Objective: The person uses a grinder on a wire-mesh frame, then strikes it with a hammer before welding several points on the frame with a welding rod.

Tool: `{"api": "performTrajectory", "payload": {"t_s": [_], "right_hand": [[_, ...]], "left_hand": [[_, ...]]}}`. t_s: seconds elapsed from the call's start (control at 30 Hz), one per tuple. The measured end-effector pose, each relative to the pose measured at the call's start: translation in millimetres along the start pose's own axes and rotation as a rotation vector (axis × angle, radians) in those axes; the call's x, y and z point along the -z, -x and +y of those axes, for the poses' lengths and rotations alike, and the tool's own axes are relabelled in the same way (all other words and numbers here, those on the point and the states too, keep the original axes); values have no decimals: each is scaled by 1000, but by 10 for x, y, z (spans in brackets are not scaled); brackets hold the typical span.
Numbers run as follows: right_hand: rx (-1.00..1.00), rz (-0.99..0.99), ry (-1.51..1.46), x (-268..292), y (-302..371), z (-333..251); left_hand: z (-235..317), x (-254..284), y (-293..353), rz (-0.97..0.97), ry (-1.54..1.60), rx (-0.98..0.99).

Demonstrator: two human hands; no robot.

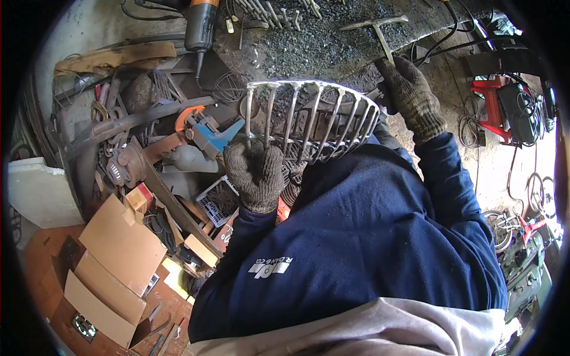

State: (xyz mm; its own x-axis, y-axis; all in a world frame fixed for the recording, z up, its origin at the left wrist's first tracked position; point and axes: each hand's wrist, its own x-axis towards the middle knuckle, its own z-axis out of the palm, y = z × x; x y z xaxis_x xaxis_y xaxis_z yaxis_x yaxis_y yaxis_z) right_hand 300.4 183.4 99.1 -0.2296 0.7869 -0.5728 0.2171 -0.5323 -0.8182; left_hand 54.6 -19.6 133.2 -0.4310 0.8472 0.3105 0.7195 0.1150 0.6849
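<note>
A curved metal grille [321, 86] of several pale, parallel bars between two rails stands tilted in front of me. My left hand [255, 173], in a knitted work glove, is closed on its lower left bars. To the grille's right, my right hand [414, 98], gloved alike, wraps round the handle of a chipping hammer [383, 40]. The hammer's narrow head lies beyond the hand, over the dark workbench [332, 50], apart from the grille. The end of the handle is hidden inside the glove.
Metal rods [274, 15] and dark grit cover the bench. An orange and dark power tool [200, 28] rests at its left. A blue and orange clamp-like tool [212, 135], scrap metal and an opened cardboard box [119, 237] fill the left. A red-cased machine [491, 110] with cables stands right.
</note>
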Motion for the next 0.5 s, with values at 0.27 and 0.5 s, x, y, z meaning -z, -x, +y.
{"api": "performTrajectory", "payload": {"t_s": [0.27,0.5], "right_hand": [[420,275,319,283,-323,-222],[415,307,758,50,-53,-923]], "left_hand": [[142,-14,-93,64,95,41],[-2,14,22,1,283,234]]}}
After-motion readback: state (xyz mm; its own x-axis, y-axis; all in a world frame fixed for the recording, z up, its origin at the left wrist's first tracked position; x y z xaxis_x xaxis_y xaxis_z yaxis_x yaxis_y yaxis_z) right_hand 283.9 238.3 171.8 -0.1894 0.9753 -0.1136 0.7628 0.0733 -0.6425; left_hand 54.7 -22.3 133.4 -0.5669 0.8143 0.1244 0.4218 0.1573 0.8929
